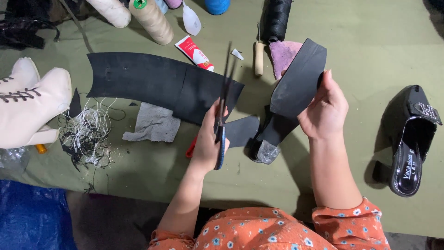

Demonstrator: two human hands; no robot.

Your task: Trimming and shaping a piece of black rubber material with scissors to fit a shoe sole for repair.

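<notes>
Your left hand (208,141) grips blue-handled steel scissors (222,115), blades pointing to twelve o'clock; at three o'clock, your right hand (323,109) clasps a black high-heeled shoe (289,99) (sole up) over the olive-green table (360,41).

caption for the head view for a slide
Left hand holds scissors; right hand holds a black-soled shoe over a green table.

Black rubber sheet (138,78), cream lace-up boots (32,106), olive table cover (370,41), orange floral sleeves (351,227), possibly blue-handled scissors (222,134).
</notes>
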